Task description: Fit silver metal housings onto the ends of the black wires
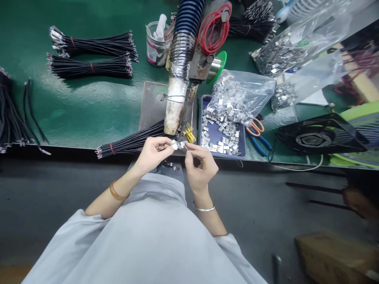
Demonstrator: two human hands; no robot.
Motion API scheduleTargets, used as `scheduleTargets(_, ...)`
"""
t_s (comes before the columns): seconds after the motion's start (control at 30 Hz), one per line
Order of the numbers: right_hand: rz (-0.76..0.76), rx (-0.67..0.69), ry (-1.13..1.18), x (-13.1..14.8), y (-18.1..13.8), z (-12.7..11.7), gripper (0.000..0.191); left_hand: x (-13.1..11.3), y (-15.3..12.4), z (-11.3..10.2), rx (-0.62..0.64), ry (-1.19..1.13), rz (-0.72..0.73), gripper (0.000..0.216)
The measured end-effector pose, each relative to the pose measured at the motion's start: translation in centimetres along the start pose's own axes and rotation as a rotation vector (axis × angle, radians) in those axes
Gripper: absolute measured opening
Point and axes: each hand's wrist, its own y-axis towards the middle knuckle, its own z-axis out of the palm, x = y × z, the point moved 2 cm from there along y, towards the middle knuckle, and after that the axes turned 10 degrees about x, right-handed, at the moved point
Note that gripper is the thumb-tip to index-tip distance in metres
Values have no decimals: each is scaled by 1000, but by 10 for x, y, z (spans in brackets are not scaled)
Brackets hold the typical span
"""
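hands | we're pinching one small metal clip (181,144) between left hand (152,154) and right hand (200,167), fingers closed on it | it's hovering over desk (89,114) edge, near wire bundle (133,144) and clip tray (242,139) | judgement: gripping lightly by the edges is working best

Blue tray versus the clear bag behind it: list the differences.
The blue tray is open and shallow, its clips spread thin; the clear bag is crumpled plastic, its clips heaped. The tray sits at the table's front edge; the bag lies behind, overlapping its far end. Both hold silvery metal clips.
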Motion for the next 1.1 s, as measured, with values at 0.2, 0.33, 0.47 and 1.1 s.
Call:
scheduleTargets(0.2,-167,56,-140,1,3,2,19,2,1,1,-17,14,0,20)
scheduleTargets(0.33,-213,59,-145,0,3,2,21,4,3,3,-46,-2,7,16)
scheduleTargets(0.47,-123,52,-34,-2,4,2,19,3,4,5,-64,-10,-10,16)
scheduleTargets(1.1,112,163,179,1,12,-1,17,-4,2,11,-105,34,7,18)
